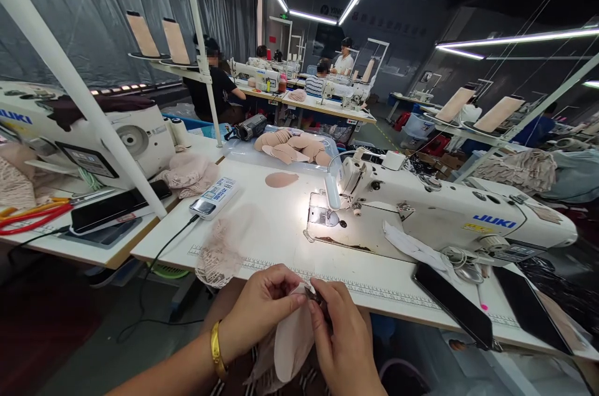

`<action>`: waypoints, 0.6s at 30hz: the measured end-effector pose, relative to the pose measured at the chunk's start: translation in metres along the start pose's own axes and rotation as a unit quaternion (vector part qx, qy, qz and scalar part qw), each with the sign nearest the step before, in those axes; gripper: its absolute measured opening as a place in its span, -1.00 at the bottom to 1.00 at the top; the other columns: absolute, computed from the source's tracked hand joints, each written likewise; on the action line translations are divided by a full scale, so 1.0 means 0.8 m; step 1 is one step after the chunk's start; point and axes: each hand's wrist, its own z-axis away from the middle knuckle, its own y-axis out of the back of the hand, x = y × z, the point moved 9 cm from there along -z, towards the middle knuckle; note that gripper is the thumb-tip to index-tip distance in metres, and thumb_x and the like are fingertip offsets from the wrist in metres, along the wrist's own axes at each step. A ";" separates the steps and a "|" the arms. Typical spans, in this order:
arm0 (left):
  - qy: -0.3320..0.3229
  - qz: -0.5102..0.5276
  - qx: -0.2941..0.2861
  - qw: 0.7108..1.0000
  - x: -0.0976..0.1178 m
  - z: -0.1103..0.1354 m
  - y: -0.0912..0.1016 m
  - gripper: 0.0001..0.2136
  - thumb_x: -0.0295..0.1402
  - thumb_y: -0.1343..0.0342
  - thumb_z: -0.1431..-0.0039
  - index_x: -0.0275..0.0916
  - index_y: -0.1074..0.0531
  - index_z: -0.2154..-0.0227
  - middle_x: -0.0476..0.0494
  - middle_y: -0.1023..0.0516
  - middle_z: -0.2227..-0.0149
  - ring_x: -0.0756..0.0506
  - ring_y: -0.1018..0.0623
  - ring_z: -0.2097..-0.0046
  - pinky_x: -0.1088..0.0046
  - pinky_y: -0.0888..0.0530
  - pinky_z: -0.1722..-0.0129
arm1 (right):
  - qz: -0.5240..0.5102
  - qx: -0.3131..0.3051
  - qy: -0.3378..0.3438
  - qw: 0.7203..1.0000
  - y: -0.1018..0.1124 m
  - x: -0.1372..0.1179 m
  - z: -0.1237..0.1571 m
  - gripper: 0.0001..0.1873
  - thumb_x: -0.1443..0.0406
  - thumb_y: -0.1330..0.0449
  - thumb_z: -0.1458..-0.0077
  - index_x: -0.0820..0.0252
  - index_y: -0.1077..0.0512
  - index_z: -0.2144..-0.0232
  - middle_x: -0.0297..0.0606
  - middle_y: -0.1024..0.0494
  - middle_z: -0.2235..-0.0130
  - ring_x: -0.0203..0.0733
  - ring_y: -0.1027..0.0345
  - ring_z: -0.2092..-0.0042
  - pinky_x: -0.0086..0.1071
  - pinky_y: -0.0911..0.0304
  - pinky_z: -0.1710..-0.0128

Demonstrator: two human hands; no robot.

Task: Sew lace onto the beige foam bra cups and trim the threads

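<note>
Both my hands meet just below the table's front edge. My left hand (259,312), with a gold bangle on the wrist, pinches the top of a pale beige bra cup pad (292,340). My right hand (344,340) pinches the same pad's upper edge together with a small dark object I cannot make out. A piece of beige lace (219,252) hangs over the table edge just left of my hands. The white Juki sewing machine (440,212) stands beyond my hands, its lamp lighting the needle plate (322,216).
One beige cup pad (281,179) lies on the white table (276,227), several more in a clear tray (292,146). A remote-like device (213,198) and two black phones (452,302) lie there. A second Juki machine (116,134) and red scissors (32,216) are left. Other people sew behind.
</note>
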 end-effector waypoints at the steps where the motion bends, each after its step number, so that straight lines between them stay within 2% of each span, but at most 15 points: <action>1: -0.007 -0.009 0.003 1.000 0.003 0.001 0.000 -0.86 -0.30 -0.40 0.01 -0.25 -0.64 0.42 -0.05 -0.51 0.40 -0.09 -0.46 0.29 0.42 -0.40 0.24 | 0.003 0.000 0.000 1.000 0.000 -0.002 0.000 -0.67 0.40 -0.06 -0.41 0.10 -0.38 -0.15 -0.19 -0.51 0.16 -0.15 -0.50 0.21 -0.36 -0.48 0.28; 6: -0.032 -0.059 0.019 0.998 0.010 0.004 -0.003 -0.87 -0.29 -0.34 -0.06 -0.25 -0.63 0.46 -0.06 -0.49 0.41 -0.10 -0.48 0.30 0.41 -0.39 0.25 | 0.040 0.004 0.011 0.999 -0.006 0.002 0.004 -0.64 0.43 -0.04 -0.39 0.10 -0.46 -0.13 -0.21 -0.45 0.18 -0.20 -0.44 0.26 -0.41 -0.44 0.31; 8: -0.019 -0.058 0.008 0.998 0.005 0.005 -0.005 -0.85 -0.27 -0.35 -0.05 -0.26 -0.62 0.47 -0.07 -0.50 0.41 -0.10 -0.48 0.30 0.41 -0.39 0.25 | 0.058 0.042 0.009 0.997 0.007 0.013 0.002 -0.64 0.42 -0.05 -0.39 0.09 -0.48 -0.12 -0.20 -0.44 0.17 -0.18 -0.44 0.23 -0.39 -0.43 0.28; 10: 0.009 -0.039 -0.008 0.999 -0.003 0.005 -0.007 -0.82 -0.25 -0.37 -0.03 -0.27 -0.60 0.46 -0.06 -0.51 0.41 -0.09 -0.47 0.30 0.41 -0.38 0.25 | 0.056 0.090 -0.023 0.994 0.027 0.029 -0.003 -0.68 0.40 -0.07 -0.40 0.08 -0.48 -0.10 -0.21 -0.45 0.18 -0.17 -0.45 0.21 -0.37 -0.43 0.25; 12: 0.034 -0.015 -0.015 0.999 -0.009 0.005 -0.007 -0.78 -0.22 -0.40 -0.01 -0.27 -0.58 0.46 -0.05 -0.51 0.42 -0.08 -0.45 0.33 0.42 -0.36 0.27 | 0.028 0.103 -0.061 0.992 0.041 0.042 -0.008 -0.73 0.37 -0.09 -0.41 0.07 -0.47 -0.07 -0.23 -0.47 0.20 -0.16 -0.46 0.20 -0.35 -0.44 0.23; 14: 0.044 0.012 -0.013 0.999 -0.011 0.003 -0.004 -0.75 -0.19 -0.42 0.01 -0.27 -0.57 0.47 -0.03 -0.51 0.44 -0.06 -0.44 0.34 0.43 -0.36 0.27 | -0.008 0.066 -0.068 0.995 0.038 0.040 -0.010 -0.74 0.36 -0.10 -0.40 0.04 -0.46 -0.06 -0.24 -0.50 0.19 -0.15 -0.48 0.19 -0.33 -0.46 0.19; 16: 0.041 0.035 -0.009 0.999 -0.010 0.002 -0.002 -0.74 -0.18 -0.44 0.02 -0.27 -0.57 0.47 -0.02 -0.51 0.43 -0.06 -0.44 0.34 0.42 -0.38 0.26 | -0.040 0.009 -0.052 0.998 0.022 0.027 -0.007 -0.70 0.36 -0.11 -0.40 0.02 -0.43 -0.11 -0.23 -0.54 0.15 -0.14 -0.51 0.15 -0.31 -0.48 0.16; 18: 0.036 0.049 -0.005 0.998 -0.009 0.000 -0.001 -0.75 -0.19 -0.45 0.02 -0.27 -0.59 0.45 -0.02 -0.52 0.43 -0.07 -0.45 0.33 0.42 -0.39 0.25 | -0.056 -0.018 -0.037 0.998 0.008 0.015 0.000 -0.63 0.39 -0.10 -0.39 0.03 -0.36 -0.18 -0.20 -0.56 0.10 -0.13 -0.53 0.12 -0.30 -0.51 0.14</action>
